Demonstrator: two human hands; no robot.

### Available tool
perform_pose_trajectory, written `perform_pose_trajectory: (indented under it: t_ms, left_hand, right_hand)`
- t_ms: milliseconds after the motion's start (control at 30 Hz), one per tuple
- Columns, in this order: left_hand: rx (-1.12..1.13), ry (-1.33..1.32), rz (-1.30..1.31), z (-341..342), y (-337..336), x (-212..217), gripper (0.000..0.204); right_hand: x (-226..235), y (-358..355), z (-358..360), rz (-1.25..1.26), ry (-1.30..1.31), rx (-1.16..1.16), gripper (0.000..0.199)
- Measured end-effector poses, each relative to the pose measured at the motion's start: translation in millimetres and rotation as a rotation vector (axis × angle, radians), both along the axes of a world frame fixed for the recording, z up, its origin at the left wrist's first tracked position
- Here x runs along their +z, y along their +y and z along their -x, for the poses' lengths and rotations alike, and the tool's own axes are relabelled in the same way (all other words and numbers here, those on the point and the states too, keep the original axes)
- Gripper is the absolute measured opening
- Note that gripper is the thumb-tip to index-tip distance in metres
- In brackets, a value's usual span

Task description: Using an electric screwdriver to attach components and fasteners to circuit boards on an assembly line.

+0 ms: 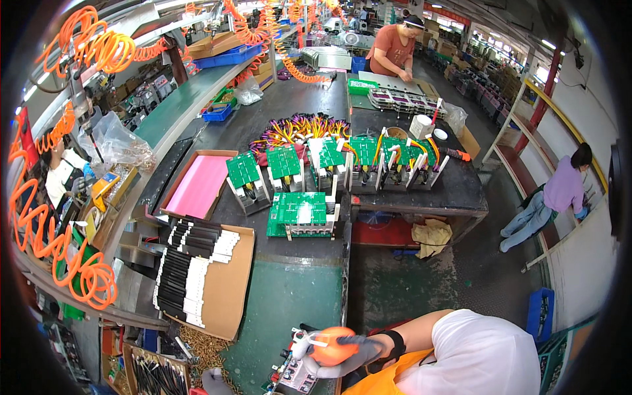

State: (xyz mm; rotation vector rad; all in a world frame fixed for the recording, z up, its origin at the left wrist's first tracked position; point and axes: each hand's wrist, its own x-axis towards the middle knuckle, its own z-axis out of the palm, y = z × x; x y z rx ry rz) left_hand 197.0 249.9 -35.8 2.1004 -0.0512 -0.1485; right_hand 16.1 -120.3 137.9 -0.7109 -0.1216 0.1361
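Note:
My right arm reaches in from the lower right, with a black band at the wrist. My right hand (362,354), in a grey glove, is closed round a rounded orange thing (334,347) whose kind I cannot make out. Beneath it, at the near edge of the bench, lies a pale flat assembly (297,380) with small dark parts, partly hidden by the hand. My left hand (214,382), also grey-gloved, shows only in part at the lower edge, beside a heap of brass-coloured small parts (205,347); its fingers are hidden.
An open cardboard box (227,289) holds black-and-white strips. Farther off stand green circuit boards (296,207) in white holders, a pink-lined tray (197,183) and bundled wires (303,128). Orange coiled hoses (92,276) hang at left. Two people work beyond, one far ahead, one right.

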Motion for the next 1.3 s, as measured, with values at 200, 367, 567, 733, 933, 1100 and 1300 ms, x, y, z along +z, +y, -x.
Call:
perform_pose_trajectory:
  t_ms: [200, 367, 567, 733, 933, 1100, 1300]
  left_hand:
    - [-0.14, 0.433, 0.341, 120, -111, 142, 0.014]
    - [-0.214, 0.418, 0.321, 163, -146, 138, 0.019]
    - [-0.231, 0.306, 0.27, 180, -142, 134, 0.014]
    - [-0.475, -0.177, -0.106, 179, -146, 140, 0.017]
    - [-0.153, 0.491, 0.296, 196, -147, 150, 0.024]
    - [-0.393, 0.275, 0.286, 170, -126, 130, 0.058]
    - [-0.064, 0.251, 0.111, 58, -50, 86, 0.058]
  right_hand:
    - [13, 4, -19, -0.249, -0.419, -0.213, 0.056]
    - [19, 10, -10, -0.29, -0.428, -0.125, 0.054]
    - [23, 5, -1, -0.309, -0.293, -0.054, 0.055]
    - [27, 4, -11, -0.31, -0.199, -0.056, 0.054]
    - [23, -5, -16, -0.27, 0.086, -0.3, 0.048]
    - [13, -13, -21, -0.375, 0.001, -0.347, 0.051]
    - [9, -19, -35, -0.129, -0.116, -0.468, 0.051]
